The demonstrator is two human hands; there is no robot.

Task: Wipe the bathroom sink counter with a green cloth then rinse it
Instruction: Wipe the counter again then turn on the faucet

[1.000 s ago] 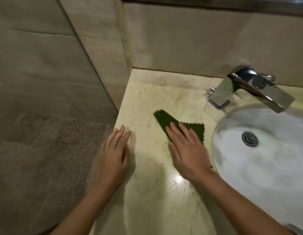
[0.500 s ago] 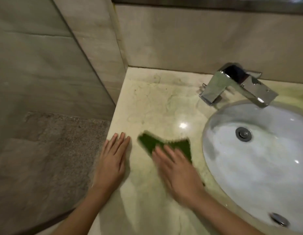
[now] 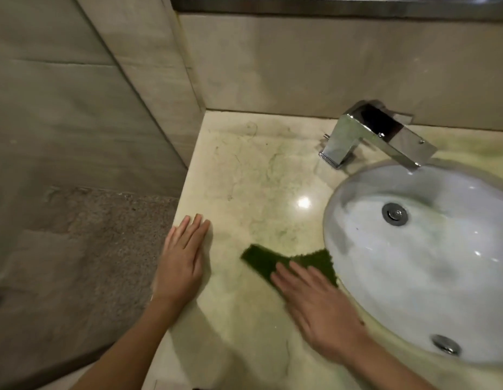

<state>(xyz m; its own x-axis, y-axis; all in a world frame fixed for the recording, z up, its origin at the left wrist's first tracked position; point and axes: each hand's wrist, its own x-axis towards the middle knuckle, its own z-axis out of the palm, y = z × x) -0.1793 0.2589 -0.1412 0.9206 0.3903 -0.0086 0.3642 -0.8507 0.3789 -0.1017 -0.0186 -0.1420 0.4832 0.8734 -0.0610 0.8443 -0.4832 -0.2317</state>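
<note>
A dark green cloth (image 3: 265,258) lies flat on the pale marble counter (image 3: 256,178), just left of the white oval sink basin (image 3: 430,266). My right hand (image 3: 318,308) presses flat on the cloth's near part with fingers stretched out, and covers that part. My left hand (image 3: 183,260) rests palm down on the counter's left edge, fingers together, holding nothing. A chrome faucet (image 3: 377,136) stands at the back of the counter with its spout over the basin. No water runs from it.
The counter ends at a tiled wall behind and a wall corner (image 3: 166,88) at the back left. Past the left edge lies a lower floor with a rough grey patch (image 3: 98,235). The basin has a drain (image 3: 395,213) and an overflow hole (image 3: 445,344).
My right hand has slid the cloth from the middle of the counter toward me, and it now lies closer to the basin's rim. My left hand stayed at the counter's edge.
</note>
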